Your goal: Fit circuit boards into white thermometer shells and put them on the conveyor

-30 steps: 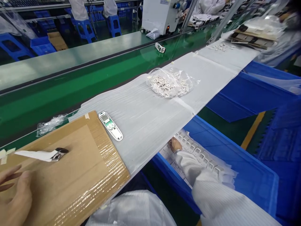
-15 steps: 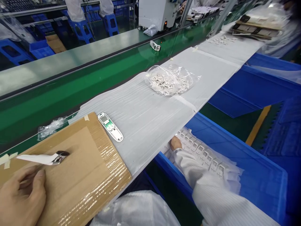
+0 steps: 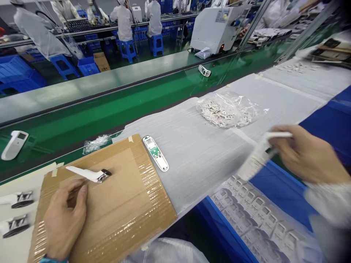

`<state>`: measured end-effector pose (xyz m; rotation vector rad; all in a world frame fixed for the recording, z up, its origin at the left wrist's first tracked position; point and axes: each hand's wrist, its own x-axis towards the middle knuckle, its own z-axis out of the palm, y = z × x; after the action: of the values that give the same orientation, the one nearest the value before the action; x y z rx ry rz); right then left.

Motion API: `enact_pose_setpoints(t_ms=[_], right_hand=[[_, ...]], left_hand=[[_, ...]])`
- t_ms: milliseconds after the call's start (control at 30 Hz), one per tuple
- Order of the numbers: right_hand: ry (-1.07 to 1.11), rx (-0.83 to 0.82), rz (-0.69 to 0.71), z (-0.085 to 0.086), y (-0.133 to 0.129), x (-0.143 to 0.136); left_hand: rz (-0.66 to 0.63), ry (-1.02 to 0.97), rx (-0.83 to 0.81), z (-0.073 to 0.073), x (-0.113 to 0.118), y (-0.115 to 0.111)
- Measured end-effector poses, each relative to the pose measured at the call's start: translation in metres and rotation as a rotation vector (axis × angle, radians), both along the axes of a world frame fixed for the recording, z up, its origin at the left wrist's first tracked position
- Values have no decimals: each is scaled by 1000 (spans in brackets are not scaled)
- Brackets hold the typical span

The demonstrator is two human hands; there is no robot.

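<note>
OK, our right hand has a white shell pinched between thumb and curled fingers, gap closed down onto it. Shell hangs tilted, lower end toward us and left, above the near edge of the white sheet and the blue bin. Looks long, flat-sided, pale all over, with a narrow lip up by the fingers and a dark greenish patch just under them. Motion blur eats the finer detail; we can't read its markings.

Our left hand rests on the cardboard, fingers loosely curled, visible gap between thumb and forefinger, nothing seen in it. Just beyond its fingertips lies a handset piece: slim white handle, glossy black end, shiny section between.

Right of the cardboard, on the sheet: open housing, white, green circuit board mid-length. Farther up sits a clear bag of small pale parts. Bin holds rows of white parts, each with a squarish window.
</note>
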<state>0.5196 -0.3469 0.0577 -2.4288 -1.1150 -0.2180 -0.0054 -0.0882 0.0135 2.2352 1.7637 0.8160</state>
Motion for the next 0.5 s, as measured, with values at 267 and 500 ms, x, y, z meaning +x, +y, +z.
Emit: enact_pose_setpoints(t_ms=[267,500], right_hand=[[-57,-147,667,26,274,-61],[134,98,565,18,181,-33]], left_hand=[[-11,-32,49,-7,-7,-2],[59,26,-63,-1,-13,-1]])
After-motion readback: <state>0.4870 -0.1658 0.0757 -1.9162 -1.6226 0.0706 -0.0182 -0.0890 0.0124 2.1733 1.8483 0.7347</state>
